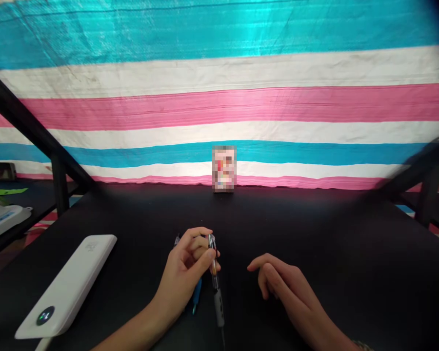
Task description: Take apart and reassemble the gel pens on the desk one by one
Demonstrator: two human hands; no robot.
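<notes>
My left hand (pixel 188 265) is closed around a pen (pixel 218 304) with a clear barrel and a grey grip. The thumb and fingers pinch its upper part, and its tip points down toward me. A blue pen (pixel 196 295) lies partly hidden beneath that hand. Beyond the knuckles a small clear piece (pixel 176 239) pokes out; whether it belongs to the blue pen I cannot tell. To the right, my right hand (pixel 287 287) holds nothing. Its fingers are loosely bent and apart, with the index finger reaching toward the pen without touching it.
On the left of the black table (pixel 332 234) lies a white power bank (pixel 71 282) with a cable at its near end. A pixelated upright card or box (pixel 224 169) stands at the back. Black frame bars (pixel 32 126) slope along both sides, before a striped sheet (pixel 219 107).
</notes>
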